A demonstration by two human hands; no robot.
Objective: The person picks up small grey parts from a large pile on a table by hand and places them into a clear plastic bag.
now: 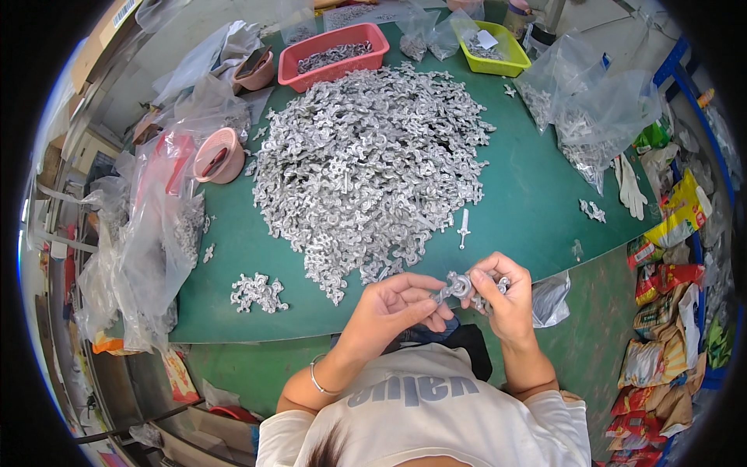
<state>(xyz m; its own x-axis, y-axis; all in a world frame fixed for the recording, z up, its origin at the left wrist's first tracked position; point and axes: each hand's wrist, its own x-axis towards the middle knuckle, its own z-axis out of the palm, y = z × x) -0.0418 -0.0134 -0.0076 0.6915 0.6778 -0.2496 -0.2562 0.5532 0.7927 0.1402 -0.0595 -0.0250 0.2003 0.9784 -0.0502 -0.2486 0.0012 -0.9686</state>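
My right hand (507, 302) is closed around a few small silver-grey cast metal pieces. One metal piece (457, 286) with a rounded middle sticks out between my hands, just off the table's front edge. The fingertips of my left hand (395, 307) close on the near end of that piece. A large heap of similar metal pieces (366, 163) covers the middle of the table. To the left, near the front edge, lies a small cluster of pieces (259, 293). A single sword-shaped piece (464, 229) rests right of the heap.
Behind the heap stand a red basin (380, 45) and a yellow-green basin (523, 64), both holding metal parts. A pink cup (230, 165) and plastic bags (140, 257) occupy the left side. Bagged parts (587, 140) and a white glove (629, 187) lie at the right edge of the green table (537, 210).
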